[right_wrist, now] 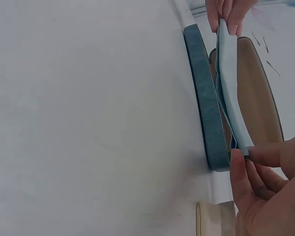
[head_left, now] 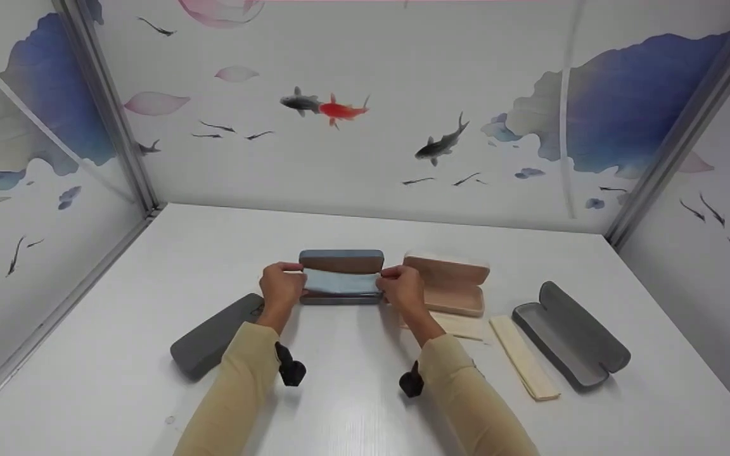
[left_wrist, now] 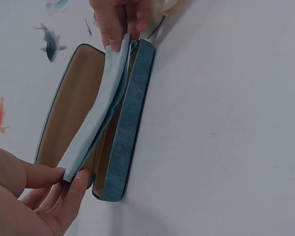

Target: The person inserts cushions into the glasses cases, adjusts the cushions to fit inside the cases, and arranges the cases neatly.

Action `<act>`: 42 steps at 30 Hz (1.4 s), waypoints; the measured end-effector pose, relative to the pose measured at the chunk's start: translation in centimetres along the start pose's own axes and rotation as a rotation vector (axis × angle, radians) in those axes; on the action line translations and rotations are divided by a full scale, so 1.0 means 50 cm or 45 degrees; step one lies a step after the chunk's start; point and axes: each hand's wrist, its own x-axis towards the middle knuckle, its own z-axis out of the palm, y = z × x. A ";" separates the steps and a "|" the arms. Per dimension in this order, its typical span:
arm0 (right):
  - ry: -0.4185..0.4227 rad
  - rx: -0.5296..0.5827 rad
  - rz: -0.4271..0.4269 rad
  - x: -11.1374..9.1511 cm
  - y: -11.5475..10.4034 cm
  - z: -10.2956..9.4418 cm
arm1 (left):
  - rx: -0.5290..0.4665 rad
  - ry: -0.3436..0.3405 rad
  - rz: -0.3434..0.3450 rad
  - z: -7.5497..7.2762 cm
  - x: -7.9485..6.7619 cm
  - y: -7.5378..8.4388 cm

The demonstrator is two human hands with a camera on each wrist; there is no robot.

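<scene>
A light blue folded cloth [head_left: 342, 282] is stretched between both hands, just over an open blue glasses case [head_left: 341, 301] with a brown lining. My left hand [head_left: 281, 288] pinches the cloth's left end between thumb and fingers. At the other end, my right hand [head_left: 404, 290] pinches it the same way. In the left wrist view the folded cloth [left_wrist: 96, 118] runs lengthwise along the case [left_wrist: 130, 118], its layers parted a little on one side. The right wrist view shows the cloth [right_wrist: 229, 78] above the case [right_wrist: 206, 103]; whether it touches the lining I cannot tell.
A closed grey glasses case [head_left: 213, 339] lies left. Right of the blue case stands an open pink-lined case [head_left: 454, 297], with a cream folded cloth [head_left: 460, 326] before it. Farther right are another cream cloth [head_left: 523, 361] and an open grey case [head_left: 568, 342]. Printed walls enclose the white table [head_left: 339, 392].
</scene>
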 end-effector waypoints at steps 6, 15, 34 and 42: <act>0.047 -0.080 -0.039 0.010 0.004 0.008 | 0.058 0.055 0.007 0.011 0.006 -0.013; 0.079 -0.155 -0.076 0.009 0.006 0.016 | 0.133 0.093 0.086 0.019 0.007 -0.033; 0.266 -0.335 -0.285 0.005 -0.039 -0.025 | 0.337 0.036 0.101 -0.029 0.028 0.042; 0.042 -0.341 -0.103 0.015 -0.075 -0.015 | 0.313 -0.091 0.047 -0.016 0.031 0.068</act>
